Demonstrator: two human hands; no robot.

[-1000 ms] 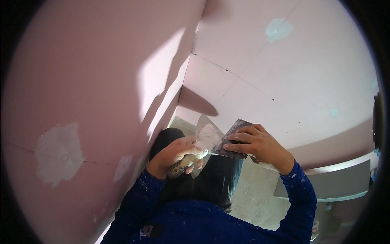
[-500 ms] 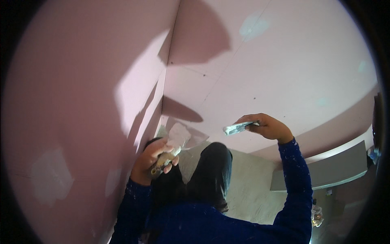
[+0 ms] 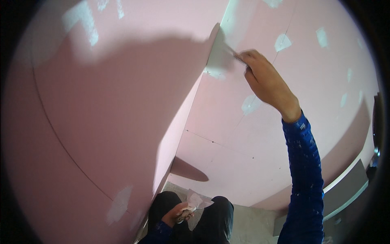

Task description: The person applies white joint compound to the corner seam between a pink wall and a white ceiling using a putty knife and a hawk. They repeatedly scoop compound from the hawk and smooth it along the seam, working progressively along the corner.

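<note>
My right hand point(image 3: 266, 81) is raised against the pink wallboard beside the inner corner. Its fingers are closed on a putty knife point(image 3: 230, 49), seen nearly edge-on and blurred, with the blade at a pale band of joint compound point(image 3: 235, 22) along the corner. Low down between my knees, my left hand point(image 3: 177, 212) is wrapped round the handle of a second, wide putty knife. A lump of whitish compound point(image 3: 195, 201) lies on that knife's broad, see-through-looking blade point(image 3: 206, 202).
Pink wallboard point(image 3: 113, 110) rises on the left and meets the right-hand board point(image 3: 227, 122) at the corner. Pale filler patches point(image 3: 283, 42) dot both. My shadow covers much of the left board. A grey panel point(image 3: 345, 189) stands at the lower right, above grey floor point(image 3: 254, 223).
My right hand has gone up from low by the knees to the corner, its knife now at the board. The view has tilted upward. My left hand still holds its loaded putty knife.
</note>
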